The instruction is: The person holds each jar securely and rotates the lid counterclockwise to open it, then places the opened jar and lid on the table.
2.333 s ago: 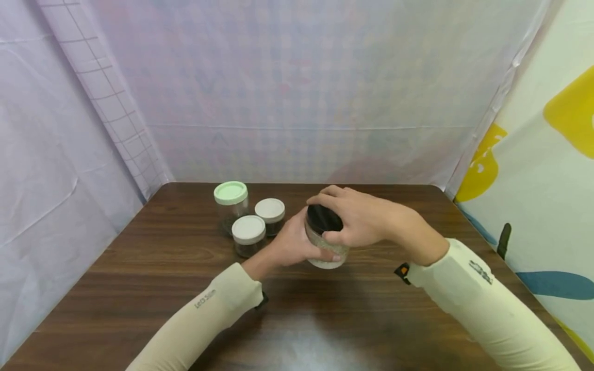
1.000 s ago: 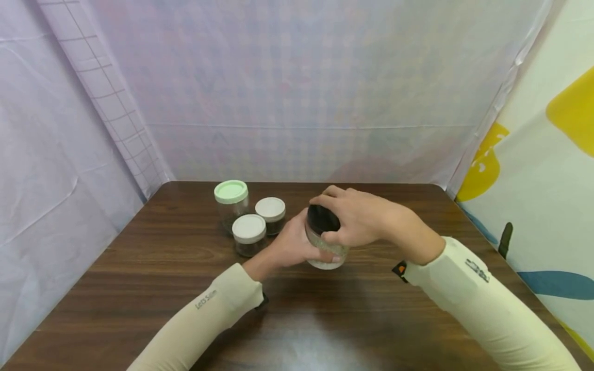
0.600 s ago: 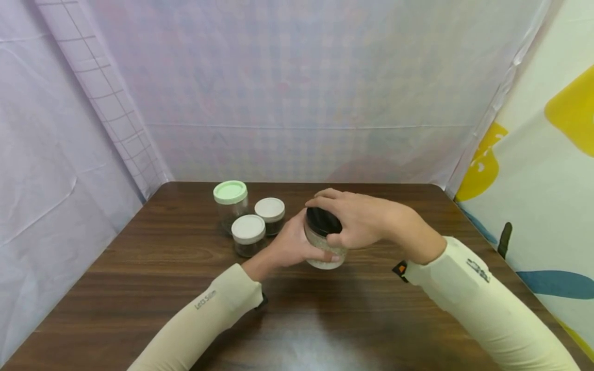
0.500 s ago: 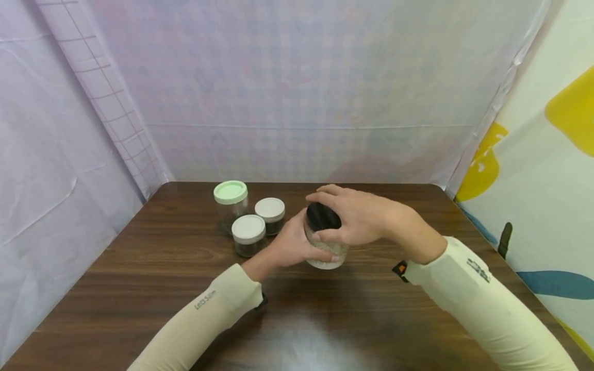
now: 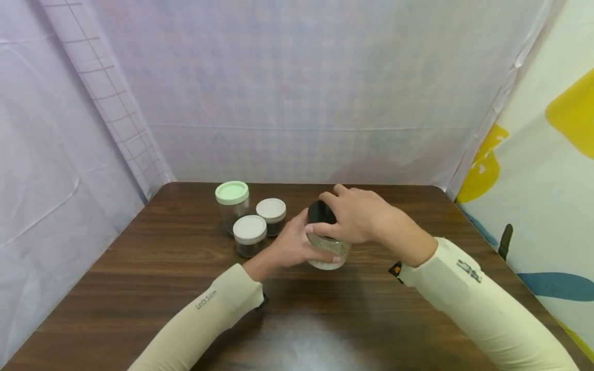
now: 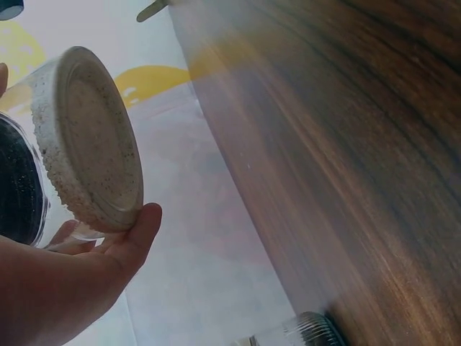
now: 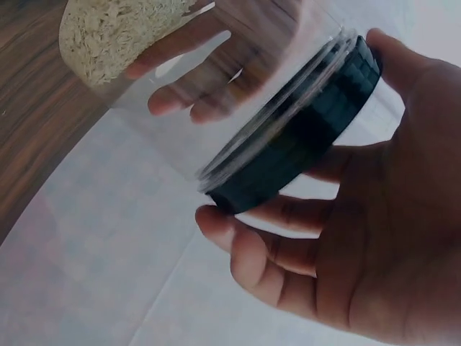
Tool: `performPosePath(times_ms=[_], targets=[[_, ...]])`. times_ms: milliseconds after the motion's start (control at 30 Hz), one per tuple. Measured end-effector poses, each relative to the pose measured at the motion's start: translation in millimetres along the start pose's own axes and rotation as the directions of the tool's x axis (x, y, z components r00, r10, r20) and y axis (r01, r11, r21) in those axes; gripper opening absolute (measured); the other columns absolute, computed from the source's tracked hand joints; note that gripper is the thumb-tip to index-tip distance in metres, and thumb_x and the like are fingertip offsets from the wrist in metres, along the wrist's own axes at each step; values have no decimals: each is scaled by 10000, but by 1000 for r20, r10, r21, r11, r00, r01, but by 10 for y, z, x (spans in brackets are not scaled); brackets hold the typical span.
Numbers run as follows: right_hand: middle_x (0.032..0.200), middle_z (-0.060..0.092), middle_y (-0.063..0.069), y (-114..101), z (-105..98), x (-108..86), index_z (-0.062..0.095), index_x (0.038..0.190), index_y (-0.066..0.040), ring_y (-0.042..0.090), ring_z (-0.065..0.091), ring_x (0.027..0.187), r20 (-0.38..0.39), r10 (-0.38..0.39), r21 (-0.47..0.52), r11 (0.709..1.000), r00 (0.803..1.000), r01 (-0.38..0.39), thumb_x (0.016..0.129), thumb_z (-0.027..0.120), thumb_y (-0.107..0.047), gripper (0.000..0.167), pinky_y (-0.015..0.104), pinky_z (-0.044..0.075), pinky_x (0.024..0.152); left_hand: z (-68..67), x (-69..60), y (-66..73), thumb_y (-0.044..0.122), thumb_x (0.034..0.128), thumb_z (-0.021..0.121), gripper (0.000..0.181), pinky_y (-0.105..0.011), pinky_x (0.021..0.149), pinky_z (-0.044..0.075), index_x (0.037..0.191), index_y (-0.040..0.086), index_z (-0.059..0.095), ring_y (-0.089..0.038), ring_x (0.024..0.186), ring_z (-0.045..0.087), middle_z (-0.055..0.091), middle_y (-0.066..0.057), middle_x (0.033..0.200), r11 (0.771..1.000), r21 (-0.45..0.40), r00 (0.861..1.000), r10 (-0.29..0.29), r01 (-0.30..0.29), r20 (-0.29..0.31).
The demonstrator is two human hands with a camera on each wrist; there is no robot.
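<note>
A clear jar (image 5: pixel 341 252) with a black lid (image 5: pixel 319 212) is held above the table, a little tilted. Pale grains that look like rice (image 7: pixel 119 36) lie in its lower part. The left hand (image 5: pixel 293 243) grips the jar's body from the left, its fingers partly hidden behind it. In the left wrist view the jar's bottom (image 6: pixel 104 137) shows, clear of the tabletop. The right hand (image 5: pixel 359 216) holds the lid by its rim, thumb across the near side and fingers on the far side. The lid sits on the jar's mouth; whether it is loose I cannot tell.
On the brown wooden table (image 5: pixel 158 268), left of the hands, stand a taller jar with a mint-green lid (image 5: pixel 232 192) and two short jars with white lids (image 5: pixel 249 229). White cloths (image 5: pixel 297 103) hang behind and beside the table.
The right hand has turned about the lid: its thumb has swept leftward across the near rim, and its fingers have shifted right. The left hand and jar have stayed almost in place.
</note>
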State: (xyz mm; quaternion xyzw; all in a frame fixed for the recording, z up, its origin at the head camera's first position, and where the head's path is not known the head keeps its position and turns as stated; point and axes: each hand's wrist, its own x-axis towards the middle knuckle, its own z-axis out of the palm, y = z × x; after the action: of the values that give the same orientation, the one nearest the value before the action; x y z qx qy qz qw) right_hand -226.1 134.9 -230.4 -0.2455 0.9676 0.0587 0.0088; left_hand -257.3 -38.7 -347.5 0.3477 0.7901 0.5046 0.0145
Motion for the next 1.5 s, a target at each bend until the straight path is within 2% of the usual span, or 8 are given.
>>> performPosePath(times_ms=[133, 400, 833, 933, 1067, 1167, 1300, 1500], targets=[[1537, 418, 166, 23, 0, 4, 390, 1552, -203, 382, 540, 1299, -2, -46, 14, 999, 999, 46, 924, 460, -762, 843, 558, 487, 1010, -11, 0, 3, 326, 705, 943, 977, -374, 1022, 506, 1492, 371, 365, -68, 1220, 590, 556, 126, 1392, 1000, -10, 1000, -1, 1, 9], [1439, 489, 101, 76, 7, -23, 390, 1554, -209, 327, 554, 1213, -42, -141, 44, 989, 989, 142, 947, 562, -630, 758, 516, 512, 962, -18, 3, 19, 358, 713, 932, 1000, -391, 1025, 501, 1514, 362, 334, -81, 1229, 580, 534, 129, 1402, 999, 28, 1000, -29, 29, 8], [1585, 353, 66, 130, -5, -75, 321, 1581, -279, 323, 443, 1375, -23, -213, 154, 964, 977, 214, 948, 625, -446, 722, 490, 488, 997, -3, 22, 14, 357, 713, 931, 1008, -386, 975, 520, 1514, 385, 320, -98, 1168, 605, 547, 103, 1383, 1000, -3, 1000, -18, 18, 4], [1617, 319, 64, 115, -6, -78, 293, 1590, -303, 335, 443, 1401, -34, -184, 163, 969, 982, 187, 962, 568, -572, 736, 526, 481, 1016, 5, 12, 9, 345, 722, 928, 981, -407, 998, 510, 1506, 374, 339, -93, 1191, 598, 549, 101, 1394, 999, -29, 1000, -20, 21, 10], [1578, 394, 99, 64, -1, -70, 301, 1594, -281, 387, 517, 1334, -75, -25, 96, 995, 997, 32, 921, 355, -812, 860, 581, 500, 972, 30, 10, 11, 330, 723, 931, 940, -397, 1023, 497, 1482, 348, 376, -88, 1199, 597, 566, 97, 1380, 999, -43, 1000, -2, 2, 20], [1495, 474, 139, 26, 9, -57, 363, 1571, -236, 408, 591, 1218, -74, 78, 37, 996, 994, -75, 887, 267, -871, 938, 580, 524, 912, 43, 14, 26, 308, 723, 932, 937, -388, 1035, 489, 1481, 332, 381, -92, 1211, 590, 561, 100, 1377, 999, -31, 1000, 17, -16, 21], [1406, 523, 158, -4, 21, -44, 425, 1531, -194, 372, 647, 1077, -43, 102, 18, 995, 994, -101, 884, 313, -865, 939, 533, 547, 859, 46, 13, 50, 316, 714, 937, 976, -393, 1050, 478, 1500, 356, 359, -80, 1245, 566, 538, 131, 1399, 1000, 7, 1000, -4, 4, 10], [1367, 527, 153, 9, 17, -51, 423, 1526, -196, 310, 650, 1009, -37, 55, 11, 998, 998, -54, 906, 409, -807, 871, 480, 556, 802, 40, 22, 68, 327, 709, 941, 1009, -398, 1057, 481, 1521, 356, 344, -98, 1265, 567, 532, 118, 1431, 1000, -1, 1000, -8, 8, 18]])
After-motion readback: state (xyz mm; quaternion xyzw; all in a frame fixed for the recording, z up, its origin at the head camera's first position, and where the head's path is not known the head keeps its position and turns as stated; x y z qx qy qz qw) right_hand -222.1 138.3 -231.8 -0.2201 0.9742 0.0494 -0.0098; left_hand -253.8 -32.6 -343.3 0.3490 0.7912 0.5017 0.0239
